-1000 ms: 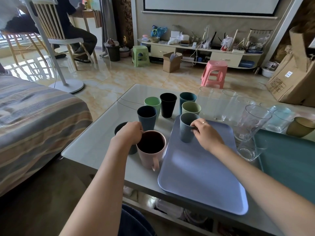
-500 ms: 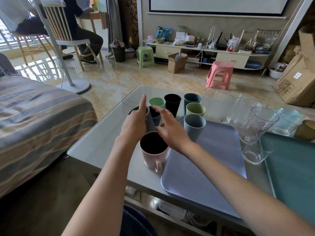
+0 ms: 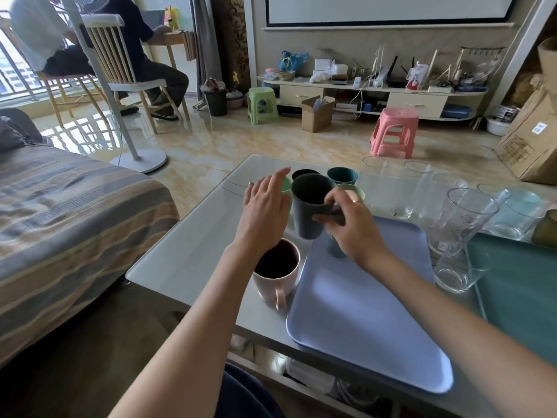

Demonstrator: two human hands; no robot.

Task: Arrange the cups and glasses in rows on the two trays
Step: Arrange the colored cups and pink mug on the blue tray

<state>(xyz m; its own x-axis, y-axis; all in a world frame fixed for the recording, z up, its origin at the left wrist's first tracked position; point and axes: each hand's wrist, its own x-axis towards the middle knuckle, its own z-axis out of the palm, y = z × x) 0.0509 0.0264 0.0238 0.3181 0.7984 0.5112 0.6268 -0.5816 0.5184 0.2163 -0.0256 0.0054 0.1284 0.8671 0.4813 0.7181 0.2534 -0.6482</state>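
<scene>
While lifted clear above the far-left corner of the blue tray (image 3: 361, 312), dark mug (image 3: 310, 206) held by right hand (image 3: 352, 227), fingers (image 3: 330, 217) curled round its handle side, thumb on near wall. Mug upright, slightly tilted, not touching anything below. Left hand (image 3: 265, 212) just beside mug on its left, fingers straight and spread, holding nothing; contact with mug cannot tell. Blue-grey cup (image 3: 334, 248) standing on tray under right hand, mostly hidden. Pink mug (image 3: 275, 273) on surface (image 3: 193, 236), just left of tray edge, handle toward camera, partly under left forearm. Behind hands on surface: black cup (image 3: 303, 174), teal cup (image 3: 342, 176), pale green cup (image 3: 354, 191), light green cup (image 3: 286, 185) mostly hidden by left hand. Clear glasses (image 3: 401, 188) in a loose group at far right of surface, beyond tray. Tall patterned glass (image 3: 461, 218) tilted between the trays, short glass (image 3: 458, 271) near it by green tray (image 3: 518, 285) edge. Green tray on right, partly cut by frame. Olive cup (image 3: 547, 227) at right edge. Pink stool (image 3: 394, 131) and green stool (image 3: 262, 105) on floor beyond. Striped bed (image 3: 60, 221) at left.
</scene>
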